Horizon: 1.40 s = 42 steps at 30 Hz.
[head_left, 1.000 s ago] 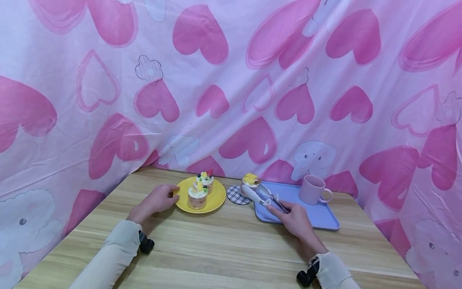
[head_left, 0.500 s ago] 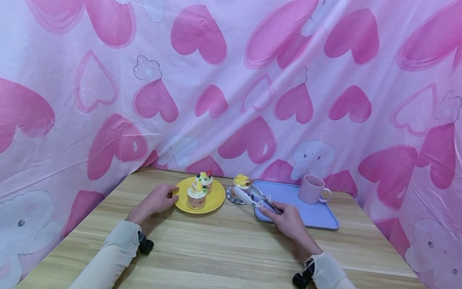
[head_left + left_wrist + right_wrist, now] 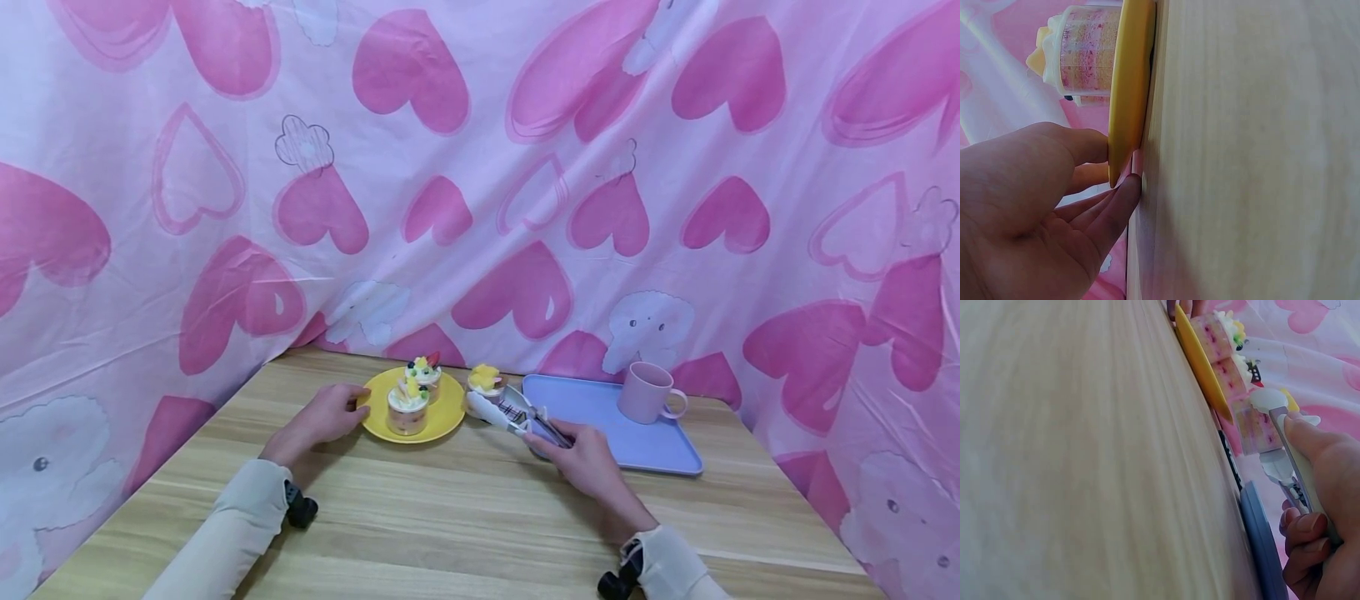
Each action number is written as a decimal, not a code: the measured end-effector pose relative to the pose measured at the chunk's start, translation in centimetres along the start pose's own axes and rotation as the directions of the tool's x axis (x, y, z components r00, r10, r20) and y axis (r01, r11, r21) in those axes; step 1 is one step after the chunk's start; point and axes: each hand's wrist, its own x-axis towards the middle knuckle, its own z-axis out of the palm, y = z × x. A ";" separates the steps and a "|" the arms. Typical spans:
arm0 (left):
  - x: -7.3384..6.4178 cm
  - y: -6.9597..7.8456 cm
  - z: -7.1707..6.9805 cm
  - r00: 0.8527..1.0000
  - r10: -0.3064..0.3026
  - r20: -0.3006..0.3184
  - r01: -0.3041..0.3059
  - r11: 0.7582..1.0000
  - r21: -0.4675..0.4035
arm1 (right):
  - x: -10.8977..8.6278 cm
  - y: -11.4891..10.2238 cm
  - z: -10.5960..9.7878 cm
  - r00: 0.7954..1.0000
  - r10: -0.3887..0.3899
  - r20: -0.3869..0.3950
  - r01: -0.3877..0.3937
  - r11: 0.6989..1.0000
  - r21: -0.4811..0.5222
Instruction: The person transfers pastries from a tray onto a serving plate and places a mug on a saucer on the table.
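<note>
My left hand (image 3: 326, 417) pinches the near-left rim of a yellow plate (image 3: 450, 414); in the left wrist view the thumb and fingers meet its edge (image 3: 1127, 100). Two cake cups, a front one (image 3: 407, 410) and a back one (image 3: 425, 369), stand on the plate, topped with cream and fruit. Tongs (image 3: 491, 411) are in the grip of my right hand (image 3: 585, 462). Between their white tips is a third cake cup (image 3: 486, 377) with yellow fruit on top. The right wrist view shows that cup (image 3: 1254, 428) raised off the table, close beside the plate.
A blue tray (image 3: 660, 454) lies at the right, bearing a pink mug (image 3: 647, 392). Partly behind the tongs is a checked coaster (image 3: 514, 412), between plate and tray. A pink heart-patterned cloth (image 3: 517, 287) hangs along the back of the wooden table (image 3: 420, 517).
My right hand has moved left with the tongs, carrying the third cake cup from beside the tray, across the coaster, towards the plate. The left hand stays at the plate's rim.
</note>
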 end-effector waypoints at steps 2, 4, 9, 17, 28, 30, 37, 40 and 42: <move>0.0 0.0 0.0 1.000 0.013 -0.006 -0.013 1.000 0.013 | 0.0 -0.1 0.2 1.000 -0.014 0.002 0.014 1.000 -0.007; 0.0 -0.1 0.0 1.000 0.020 -0.011 -0.020 1.000 0.015 | -0.1 -0.3 0.3 1.000 -0.022 0.005 0.022 1.000 -0.013; 0.1 -0.2 0.1 1.000 0.002 -0.007 -0.002 1.000 0.006 | -0.2 -0.7 0.8 0.998 -0.070 -0.004 0.070 0.996 -0.054; 0.2 0.0 0.2 1.000 -0.004 0.011 0.004 1.000 -0.007 | -0.3 -1.1 1.4 0.995 -0.099 -0.009 0.098 0.993 -0.065; 0.1 0.0 0.2 1.000 -0.017 0.014 0.017 1.000 -0.005 | -0.5 -2.0 2.5 0.995 -0.086 0.052 0.086 0.996 -0.001; 0.1 0.0 0.1 1.000 -0.013 0.014 0.013 1.000 0.000 | -0.5 -2.2 2.6 0.995 -0.079 0.059 0.080 0.997 -0.002; 0.1 0.0 0.2 1.000 -0.012 0.014 0.012 1.000 0.011 | -0.4 -2.6 3.1 0.994 -0.080 0.077 0.081 0.997 -0.009; 0.1 0.0 0.2 1.000 -0.004 0.006 0.004 1.000 0.020 | -0.4 -2.7 3.3 0.993 -0.086 0.081 0.086 0.996 -0.005; 0.2 0.0 0.2 1.000 -0.003 0.003 0.002 1.000 0.022 | -0.4 -2.8 3.4 0.993 -0.085 0.082 0.086 0.996 -0.007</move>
